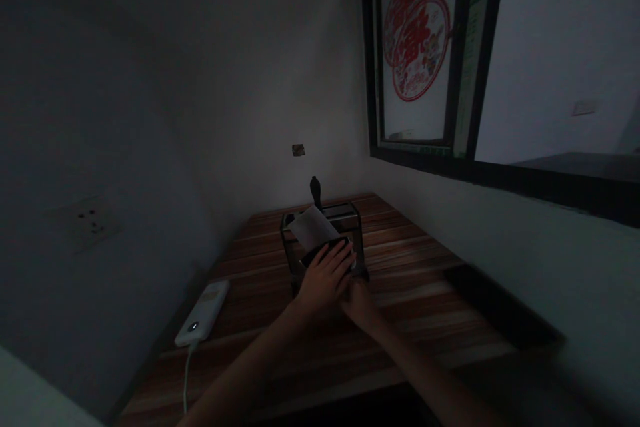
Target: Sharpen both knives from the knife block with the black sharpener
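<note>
A black-framed rack (357,230) stands on the wooden table, with a black handle (315,188) sticking up behind it. Across its front lies a tilted, pale flat sheet (314,227) with a dark band at its lower end. My left hand (326,277) rests on that dark band, fingers stretched out and slightly apart. Close beside and below it, my right hand (361,303) is closed, knuckles up, at the rack's lower front. Whatever the right fingers hold is hidden. Dim light blurs the details.
A white power bank (204,312) with a plugged-in cable (187,373) lies at the table's left edge. A long dark object (503,303) lies along the right edge. Walls close in the table, with a black-framed mirror (555,73) on the right and a socket (90,221) on the left.
</note>
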`<state>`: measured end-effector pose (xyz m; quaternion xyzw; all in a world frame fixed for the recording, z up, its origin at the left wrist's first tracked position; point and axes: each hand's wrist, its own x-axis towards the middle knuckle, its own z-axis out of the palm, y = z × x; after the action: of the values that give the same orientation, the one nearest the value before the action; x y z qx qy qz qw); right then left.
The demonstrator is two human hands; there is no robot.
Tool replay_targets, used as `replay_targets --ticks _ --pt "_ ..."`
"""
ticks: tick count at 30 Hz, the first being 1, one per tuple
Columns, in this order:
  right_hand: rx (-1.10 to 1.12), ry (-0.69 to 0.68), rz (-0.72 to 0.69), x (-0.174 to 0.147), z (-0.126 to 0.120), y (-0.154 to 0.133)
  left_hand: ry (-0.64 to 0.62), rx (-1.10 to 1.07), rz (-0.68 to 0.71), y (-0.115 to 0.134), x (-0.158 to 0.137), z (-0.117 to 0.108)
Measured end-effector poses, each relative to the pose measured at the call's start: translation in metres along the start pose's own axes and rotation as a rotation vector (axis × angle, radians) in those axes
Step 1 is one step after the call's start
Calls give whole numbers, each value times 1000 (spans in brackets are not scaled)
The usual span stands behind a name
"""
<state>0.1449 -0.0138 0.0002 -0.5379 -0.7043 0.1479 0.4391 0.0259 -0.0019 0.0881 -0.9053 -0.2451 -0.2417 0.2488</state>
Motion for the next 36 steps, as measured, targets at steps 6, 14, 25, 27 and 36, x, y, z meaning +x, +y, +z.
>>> replay_targets --ticks 6,14,25,27,36 --pt "-69 45 -32 1 -7 -11 4 24 -75 -21 9 -12" --pt "-120 23 3 0 -7 -11 68 54 -141 -47 19 -23" --pt "-171 36 15 -1 -5 -11 137 65 -209 -61 26 -28" --pt "-152 32 1 -1 -6 -11 147 63 -213 -59 26 -28" --pt "-202 51 27 0 -4 -10 111 56 -195 -45 21 -22"
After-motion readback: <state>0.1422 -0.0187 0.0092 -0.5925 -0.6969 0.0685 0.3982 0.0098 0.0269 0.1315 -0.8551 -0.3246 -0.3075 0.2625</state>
